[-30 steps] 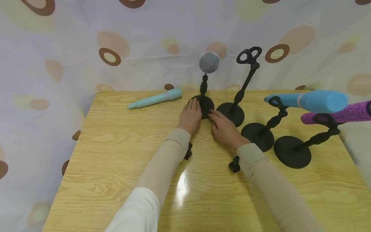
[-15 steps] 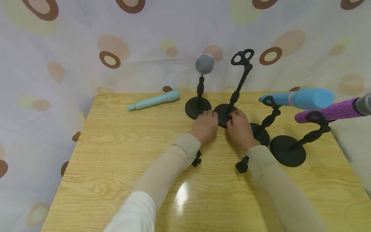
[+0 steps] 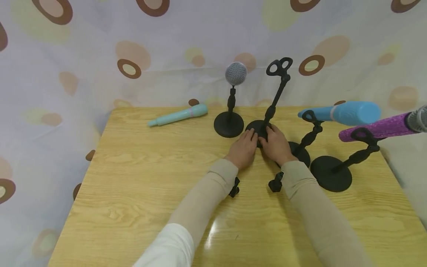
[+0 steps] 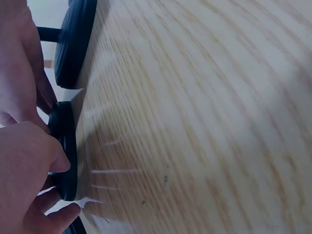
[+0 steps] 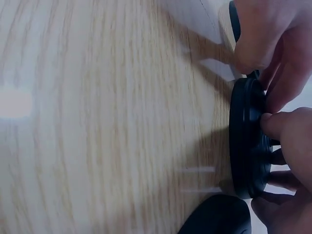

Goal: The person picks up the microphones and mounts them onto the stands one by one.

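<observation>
A black desktop microphone stand (image 3: 276,95), with an unfilled two-loop clip on top, stands upright near the table's back edge. My left hand (image 3: 242,150) holds the left front rim of its round base (image 4: 69,181), thumb on the near side and fingers around the left. From the right, my right hand (image 3: 277,145) grips the same base; its thumb lies against the base top (image 5: 253,146) in the right wrist view. Left of it stands another stand (image 3: 228,124) with a silver-headed microphone (image 3: 236,73). Part of the held base is hidden by the hands.
Two more black stands, one with a nearer base (image 3: 331,173) and one behind my right hand (image 3: 301,154), stand right. A blue microphone (image 3: 353,112) and a purple one (image 3: 377,126) are above them. A mint microphone (image 3: 178,115) lies back left on the wooden table (image 3: 133,178).
Both hands have left the base of the silver-headed microphone's stand and moved right to the neighbouring stand's base. Lately the left hand has shifted slightly further right onto its rim.
</observation>
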A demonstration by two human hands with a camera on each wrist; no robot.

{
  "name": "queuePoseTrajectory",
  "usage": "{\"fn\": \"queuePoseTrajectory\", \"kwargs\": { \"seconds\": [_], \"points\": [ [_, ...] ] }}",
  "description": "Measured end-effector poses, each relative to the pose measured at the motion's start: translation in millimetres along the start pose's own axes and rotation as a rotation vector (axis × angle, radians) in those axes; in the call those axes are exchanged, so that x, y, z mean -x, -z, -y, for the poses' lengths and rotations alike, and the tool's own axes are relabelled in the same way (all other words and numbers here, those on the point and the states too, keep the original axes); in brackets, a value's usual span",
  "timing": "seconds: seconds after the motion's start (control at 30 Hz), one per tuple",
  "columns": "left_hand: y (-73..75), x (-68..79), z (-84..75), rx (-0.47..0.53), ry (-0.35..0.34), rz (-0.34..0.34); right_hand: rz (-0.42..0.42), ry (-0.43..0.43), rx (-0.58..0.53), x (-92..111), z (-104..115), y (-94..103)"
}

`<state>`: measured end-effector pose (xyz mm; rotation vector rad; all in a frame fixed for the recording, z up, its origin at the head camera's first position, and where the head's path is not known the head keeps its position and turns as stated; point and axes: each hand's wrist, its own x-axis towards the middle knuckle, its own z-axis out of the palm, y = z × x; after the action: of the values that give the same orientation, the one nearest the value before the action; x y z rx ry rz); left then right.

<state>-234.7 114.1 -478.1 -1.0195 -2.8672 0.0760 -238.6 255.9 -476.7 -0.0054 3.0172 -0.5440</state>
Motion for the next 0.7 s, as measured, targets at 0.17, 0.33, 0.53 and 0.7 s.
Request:
{"fn": "queuePoseTrajectory", "kwargs": {
  "seconds": [0.17, 0.33, 0.53, 0.7],
  "points": [
    [3.1, 4.0, -2.1, 0.067, 0.054, 0.021, -0.002, -0.015, 0.019, 8.7, 5.9, 1.7],
    [1.6, 11.3, -5.3, 0.033, 0.077, -0.021, -0.017, -0.02, 0.03, 22.4, 14.6, 2.2],
    [1.0, 22.3, -10.2, -0.058, 0.097, -0.043, -0.054, 0.0, 0.048, 38.0, 21.9, -2.8],
    [5.0, 30.4, -10.6, -0.056, 0.092, -0.065, -0.085, 0.011, 0.054, 49.7, 26.1, -8.3]
  ]
}}
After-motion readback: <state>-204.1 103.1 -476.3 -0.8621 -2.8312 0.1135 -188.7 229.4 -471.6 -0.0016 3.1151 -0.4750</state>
